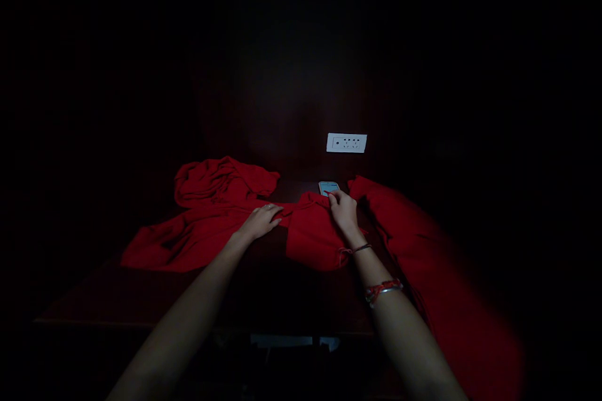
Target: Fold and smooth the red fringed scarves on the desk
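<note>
A red cloth garment (183,235) is spread over a dark table, with its left part bunched and a narrow stretch reaching right. My left hand (260,221) rests on that narrow stretch, fingers stretched out and thumb apart. A wider end of red cloth (313,235) lies flat to the right. My right hand (345,210) pinches its upper edge between thumb and fingers, lifting a small tip. The exact kind of garment is hard to tell in the dim light. Cords and a bracelet circle my right wrist and forearm.
Behind my right hand lies a phone (328,187) with a lit screen. A heap of red cloth (216,182) sits at the back left. More red cloth (423,250) runs along the right side. A white socket panel (347,143) is on the dark wall. The table's front edge (117,324) shows faintly.
</note>
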Tool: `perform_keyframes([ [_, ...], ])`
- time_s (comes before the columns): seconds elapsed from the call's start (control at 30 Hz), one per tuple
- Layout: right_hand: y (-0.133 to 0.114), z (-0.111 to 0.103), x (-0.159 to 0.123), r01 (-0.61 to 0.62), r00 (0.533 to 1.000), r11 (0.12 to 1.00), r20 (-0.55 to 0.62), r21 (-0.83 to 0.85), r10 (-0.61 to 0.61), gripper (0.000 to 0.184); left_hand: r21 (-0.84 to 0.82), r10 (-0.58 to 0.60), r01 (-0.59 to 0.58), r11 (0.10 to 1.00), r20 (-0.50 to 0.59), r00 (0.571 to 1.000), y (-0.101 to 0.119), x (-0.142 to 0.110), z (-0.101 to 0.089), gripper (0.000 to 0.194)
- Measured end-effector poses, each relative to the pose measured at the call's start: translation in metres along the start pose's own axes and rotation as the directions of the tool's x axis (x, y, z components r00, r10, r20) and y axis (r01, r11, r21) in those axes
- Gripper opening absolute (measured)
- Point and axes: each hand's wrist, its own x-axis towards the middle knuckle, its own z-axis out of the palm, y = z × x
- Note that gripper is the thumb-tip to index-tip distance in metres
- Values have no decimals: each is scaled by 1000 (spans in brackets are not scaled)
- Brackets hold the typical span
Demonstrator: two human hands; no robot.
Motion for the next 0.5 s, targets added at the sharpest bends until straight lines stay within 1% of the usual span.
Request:
perform_keyframes([
  [0.07, 6, -1, 2, -60, 998, 997, 24, -41, 61, 33, 29, -33, 33, 999, 16, 999, -2, 0, 1, 38],
  [0.13, 9, -2, 3, -71, 997, 995, 38, -76, 74, 35, 47, -48, 46, 998, 32, 998, -4, 1, 1, 35],
  [0.17, 9, -2, 3, -44, 998, 996, 43, -83, 48, 36, 51, -47, 46, 998, 30, 998, -6, 2, 1, 33],
  [0.23, 7, 0, 0, 58, 995, 995, 80, -87, -51, 42, 52, -43, 42, 998, 6, 999, -8, 3, 0, 30],
  [0.27, 5, 1, -3, 118, 986, 989, 126, -92, -106, 48, 48, -40, 40, 998, -15, 999, -8, 4, -1, 29],
  [0.3, 2, 3, -5, 173, 969, 979, 196, -105, -150, 53, 42, -39, 41, 998, -38, 998, -7, 4, -3, 27],
  [0.33, -1, 5, -8, 213, 943, 969, 285, -128, -170, 52, 33, -44, 46, 998, -62, 997, -7, 5, -4, 27],
  [0.4, -7, 9, -12, 253, 887, 949, 436, -187, -150, 36, 8, -53, 55, 998, -109, 993, -4, 7, -7, 26],
  [0.43, -9, 9, -12, 254, 874, 943, 468, -214, -129, 27, -5, -55, 55, 998, -129, 990, -3, 7, -8, 26],
  [0.47, -10, 9, -12, 243, 879, 941, 465, -235, -111, 22, -17, -53, 51, 999, -147, 988, -2, 7, -9, 26],
  [0.5, -9, 7, -11, 217, 900, 943, 426, -252, -93, 21, -28, -51, 47, 999, -163, 985, -2, 7, -10, 26],
])
